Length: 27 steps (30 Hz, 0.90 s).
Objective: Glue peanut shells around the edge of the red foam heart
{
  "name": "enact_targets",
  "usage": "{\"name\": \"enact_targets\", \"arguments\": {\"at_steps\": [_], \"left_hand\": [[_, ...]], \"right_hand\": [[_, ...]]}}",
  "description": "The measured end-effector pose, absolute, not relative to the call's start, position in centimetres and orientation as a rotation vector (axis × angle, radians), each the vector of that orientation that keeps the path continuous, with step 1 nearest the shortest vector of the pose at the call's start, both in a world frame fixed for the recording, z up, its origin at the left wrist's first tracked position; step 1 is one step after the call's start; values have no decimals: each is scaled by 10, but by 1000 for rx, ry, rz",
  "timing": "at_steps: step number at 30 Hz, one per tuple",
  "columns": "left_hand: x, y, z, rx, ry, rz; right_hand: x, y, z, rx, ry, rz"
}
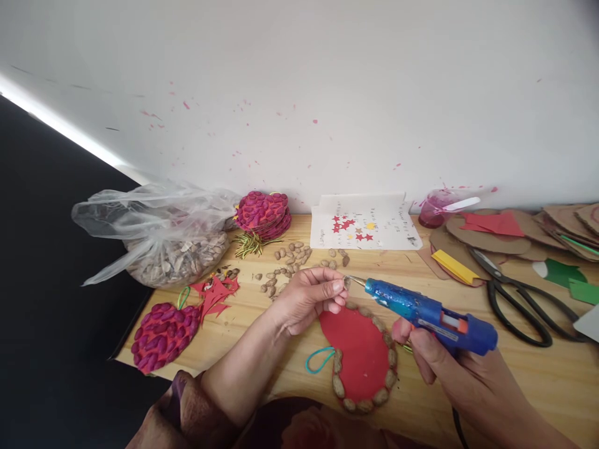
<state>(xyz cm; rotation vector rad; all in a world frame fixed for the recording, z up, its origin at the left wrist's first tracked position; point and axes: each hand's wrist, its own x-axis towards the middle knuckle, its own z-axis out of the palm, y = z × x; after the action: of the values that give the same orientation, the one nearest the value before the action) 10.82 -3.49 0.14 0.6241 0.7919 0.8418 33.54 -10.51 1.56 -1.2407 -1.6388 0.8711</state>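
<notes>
Between its thumb and fingers, my left hand (314, 299) pinches a small peanut shell (347, 282), mostly covered by the fingertips. Wrapped round the handle of a blue hot glue gun (421, 312) is my right hand (435, 355). The gun's metal nozzle points left and meets or nearly meets the shell. Below both hands lies a red heart-shaped piece (367, 362) with peanut shells along much of its edge and a turquoise loop (319, 360) at its left. My left hand hides part of its upper edge. Loose peanut shells (285, 268) lie behind my left hand.
At left are a plastic bag of shells (178, 255), a magenta shell-covered heart (165, 337) and red paper scraps (218, 294). Similar pieces (262, 215) are stacked behind. Paper with stars (388, 218), a cup (431, 215), black scissors (519, 293) and cardboard (496, 242) lie back and right.
</notes>
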Motion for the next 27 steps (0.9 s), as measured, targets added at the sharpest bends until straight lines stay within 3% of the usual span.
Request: {"name": "enact_targets", "arguments": {"at_steps": [27], "left_hand": [[108,-34,1,581,756,913]], "right_hand": [[341,-112,15,-1228,-1680,1009]]}}
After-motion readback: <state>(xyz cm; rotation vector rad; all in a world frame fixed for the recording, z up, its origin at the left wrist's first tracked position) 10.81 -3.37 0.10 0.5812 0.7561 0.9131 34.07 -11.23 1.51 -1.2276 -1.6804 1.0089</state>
